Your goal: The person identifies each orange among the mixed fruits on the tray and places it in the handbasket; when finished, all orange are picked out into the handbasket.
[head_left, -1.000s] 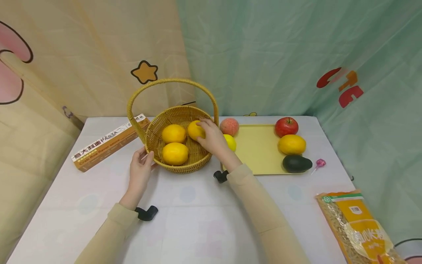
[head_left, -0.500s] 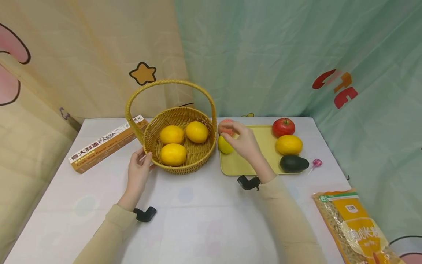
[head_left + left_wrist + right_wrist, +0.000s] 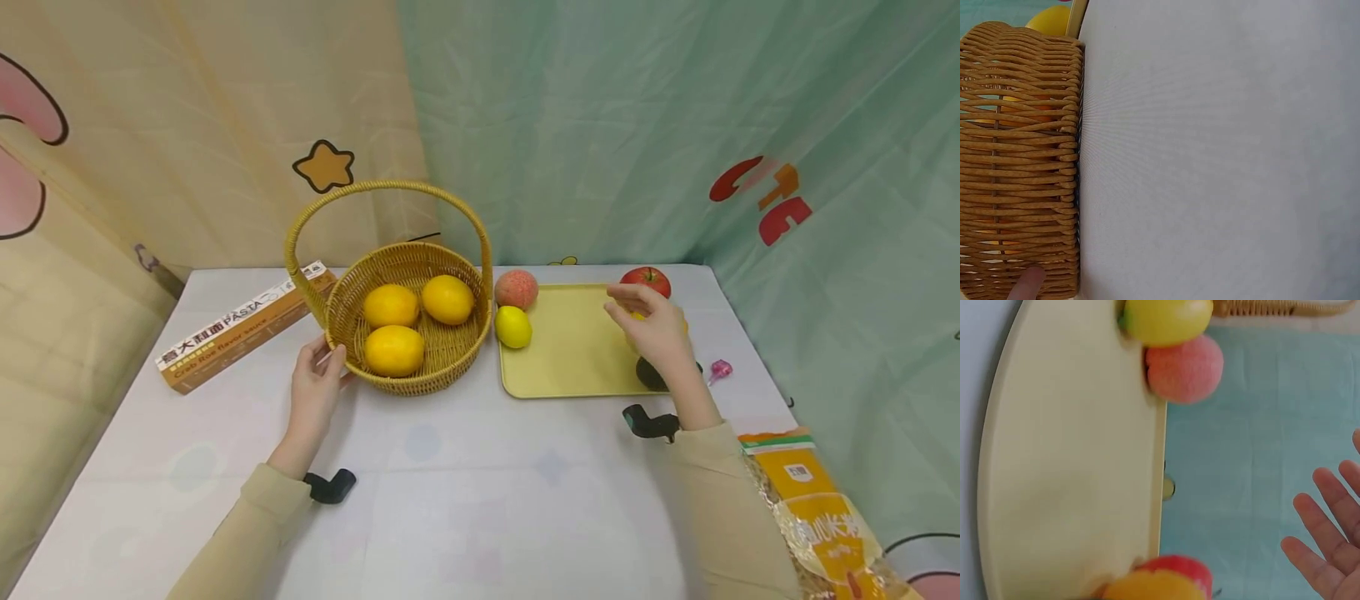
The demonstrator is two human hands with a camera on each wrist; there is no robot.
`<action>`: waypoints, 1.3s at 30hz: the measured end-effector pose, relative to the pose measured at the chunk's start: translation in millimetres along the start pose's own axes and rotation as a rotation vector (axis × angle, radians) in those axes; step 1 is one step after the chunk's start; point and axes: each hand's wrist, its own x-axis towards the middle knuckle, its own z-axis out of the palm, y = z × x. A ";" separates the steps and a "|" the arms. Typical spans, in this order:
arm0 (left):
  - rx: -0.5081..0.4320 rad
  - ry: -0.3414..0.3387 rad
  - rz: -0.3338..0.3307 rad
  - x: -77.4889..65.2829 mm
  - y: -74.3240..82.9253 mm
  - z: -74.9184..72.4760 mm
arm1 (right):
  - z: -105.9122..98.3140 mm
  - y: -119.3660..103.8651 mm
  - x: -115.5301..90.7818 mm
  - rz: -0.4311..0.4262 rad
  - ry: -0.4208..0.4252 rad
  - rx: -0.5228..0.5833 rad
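My left hand holds the wicker basket by its left front side, the thumb at the rim; one fingertip touches the weave in the left wrist view. Inside the basket lie three oval yellow fruits, the front one nearest that hand. Above the right end of the yellow tray my right hand hovers, fingers spread and holding nothing. It partly hides a yellow oval fruit, a red apple and a dark avocado.
A peach and a lemon sit at the tray's left end. Left of the basket lies a pasta box. A pink lollipop lies right of the tray, with a bag of grain nearer. Curtains hang behind the table.
My right hand has let go of a yellow fruit in the basket and moved right, across the tray to its far end. The left hand has stayed at the basket.
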 end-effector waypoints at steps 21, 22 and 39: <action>0.023 0.001 -0.002 0.9 -1.3 -3.5 | -39.3 64.9 8.2 0.297 -0.105 -0.161; 0.024 0.001 -0.004 0.9 -1.4 -3.4 | -39.3 67.5 9.5 0.298 -0.130 -0.179; 0.017 -0.002 -0.006 0.8 -0.5 -0.5 | -36.1 89.3 16.1 0.293 -0.216 -0.222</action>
